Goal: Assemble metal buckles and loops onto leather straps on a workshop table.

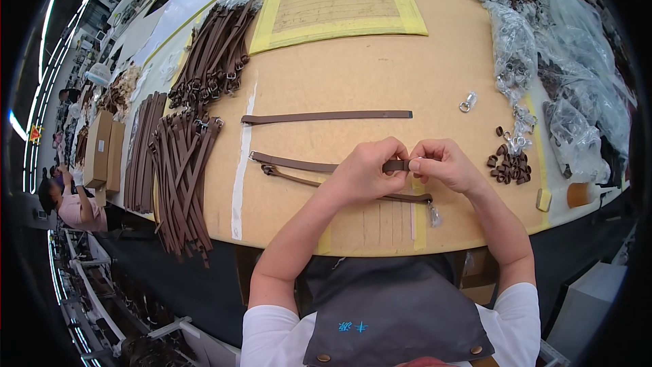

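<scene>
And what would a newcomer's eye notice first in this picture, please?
Probably the left hand and right hand, meeting over a brown strap at the near middle of the table. Next come the heaped straps along the left side, and the yellow-edged board at the far side. On the right lie small brown loops, with clear bags farther out.
</scene>
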`<action>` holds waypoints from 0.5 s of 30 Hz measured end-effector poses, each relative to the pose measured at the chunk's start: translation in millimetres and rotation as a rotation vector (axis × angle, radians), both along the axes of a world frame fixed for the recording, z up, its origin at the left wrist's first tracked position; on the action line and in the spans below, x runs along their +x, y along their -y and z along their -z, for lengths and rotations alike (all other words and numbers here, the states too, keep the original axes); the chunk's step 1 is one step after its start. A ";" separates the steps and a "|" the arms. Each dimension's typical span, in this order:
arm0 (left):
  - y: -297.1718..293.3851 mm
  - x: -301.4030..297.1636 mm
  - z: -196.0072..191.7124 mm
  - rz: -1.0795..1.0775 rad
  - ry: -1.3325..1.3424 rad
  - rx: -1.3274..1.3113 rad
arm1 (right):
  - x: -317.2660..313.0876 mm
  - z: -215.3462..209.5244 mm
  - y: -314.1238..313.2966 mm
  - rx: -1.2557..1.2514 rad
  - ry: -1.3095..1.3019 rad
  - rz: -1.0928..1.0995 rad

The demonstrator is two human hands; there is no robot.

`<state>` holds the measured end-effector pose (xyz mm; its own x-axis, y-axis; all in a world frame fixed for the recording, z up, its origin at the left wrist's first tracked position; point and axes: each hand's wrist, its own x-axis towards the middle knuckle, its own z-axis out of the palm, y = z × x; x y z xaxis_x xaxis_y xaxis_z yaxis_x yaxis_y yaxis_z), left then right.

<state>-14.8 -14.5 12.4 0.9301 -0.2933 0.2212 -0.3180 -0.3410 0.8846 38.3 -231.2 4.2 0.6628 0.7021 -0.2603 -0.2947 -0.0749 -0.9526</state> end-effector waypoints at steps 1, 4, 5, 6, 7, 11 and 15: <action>-0.1 0.1 0.7 0.000 -0.007 -0.004 | 0.0 -0.3 0.3 -0.001 0.000 -0.003; 0.8 0.1 1.1 -0.003 0.005 0.006 | 0.5 1.6 1.0 0.011 -0.005 -0.010; 0.8 0.0 0.9 -0.001 0.003 0.011 | 0.5 2.3 1.2 0.016 -0.008 -0.012; 0.7 -0.1 0.5 0.000 0.001 0.015 | 0.3 2.5 1.2 0.018 -0.012 -0.013; 0.6 -0.1 0.4 0.003 -0.001 0.020 | 0.1 2.6 1.2 0.020 -0.016 -0.013; 0.7 -0.4 0.9 0.002 -0.015 0.023 | -0.1 2.8 0.2 0.025 -0.026 -0.011; 1.1 -0.6 -0.4 -0.001 -0.019 0.023 | 0.3 1.6 -0.1 0.026 -0.030 -0.015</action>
<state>-15.4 -15.6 12.8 0.9343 -0.2975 0.1964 -0.3007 -0.3617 0.8825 38.6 -231.1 2.6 0.6444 0.7187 -0.2611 -0.3218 -0.0549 -0.9452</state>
